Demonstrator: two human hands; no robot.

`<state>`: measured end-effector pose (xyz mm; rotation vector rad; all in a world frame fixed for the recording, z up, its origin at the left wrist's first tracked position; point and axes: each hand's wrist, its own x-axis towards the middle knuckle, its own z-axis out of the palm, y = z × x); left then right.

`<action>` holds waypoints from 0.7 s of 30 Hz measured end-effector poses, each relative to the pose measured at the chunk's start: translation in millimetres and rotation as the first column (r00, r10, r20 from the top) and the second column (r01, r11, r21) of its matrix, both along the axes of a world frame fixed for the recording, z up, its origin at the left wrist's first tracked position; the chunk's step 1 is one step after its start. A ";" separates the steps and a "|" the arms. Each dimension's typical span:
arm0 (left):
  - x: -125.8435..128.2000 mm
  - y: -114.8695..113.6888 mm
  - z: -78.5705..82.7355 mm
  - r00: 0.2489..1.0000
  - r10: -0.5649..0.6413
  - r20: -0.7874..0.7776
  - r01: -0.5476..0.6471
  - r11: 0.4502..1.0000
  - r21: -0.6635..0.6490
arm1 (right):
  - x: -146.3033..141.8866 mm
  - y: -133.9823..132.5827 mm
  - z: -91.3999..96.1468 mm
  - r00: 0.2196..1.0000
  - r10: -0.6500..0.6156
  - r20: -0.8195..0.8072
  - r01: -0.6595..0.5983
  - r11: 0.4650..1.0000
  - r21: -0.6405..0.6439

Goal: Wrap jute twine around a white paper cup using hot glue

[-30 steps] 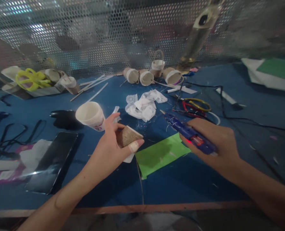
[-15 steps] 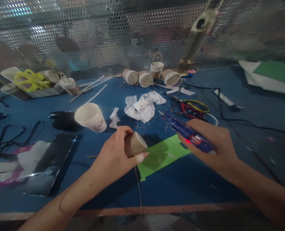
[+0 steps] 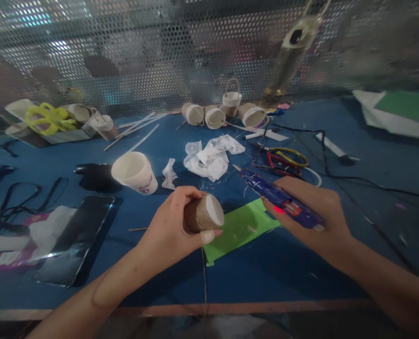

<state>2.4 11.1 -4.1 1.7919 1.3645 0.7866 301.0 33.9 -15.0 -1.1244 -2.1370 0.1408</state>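
Observation:
My left hand (image 3: 176, 221) is closed round a small cup wrapped in brown twine (image 3: 202, 214), tilted so that its white end faces right. A loose strand of twine (image 3: 205, 278) hangs below it to the table's front edge. In my right hand (image 3: 311, 221) is a blue hot glue gun (image 3: 280, 195), its red light glowing and its nozzle pointing up and left, apart from the cup. Beneath and between my hands lies a green sheet (image 3: 242, 228). White lace (image 3: 212, 157) is heaped beyond the cup.
Left stand a white paper cup (image 3: 134, 172) and a phone (image 3: 78, 240). Several twine-wrapped cups (image 3: 214, 117) line the back by a perforated metal panel (image 3: 142, 56). Yellow scissors (image 3: 48, 118) rest in a box. At right lie pliers (image 3: 287, 157) and a black cable (image 3: 379, 184).
The twine-wrapped cup has shifted slightly right and turned in my left hand, showing more of its white end. My right hand holds the glue gun in nearly the same place.

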 end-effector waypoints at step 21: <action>4.7 2.8 4.5 0.706 0.337 0.623 0.016 0.872 -0.489 | -3.1 -2.3 -1.0 0.969 0.231 -0.086 -0.221 0.968 0.115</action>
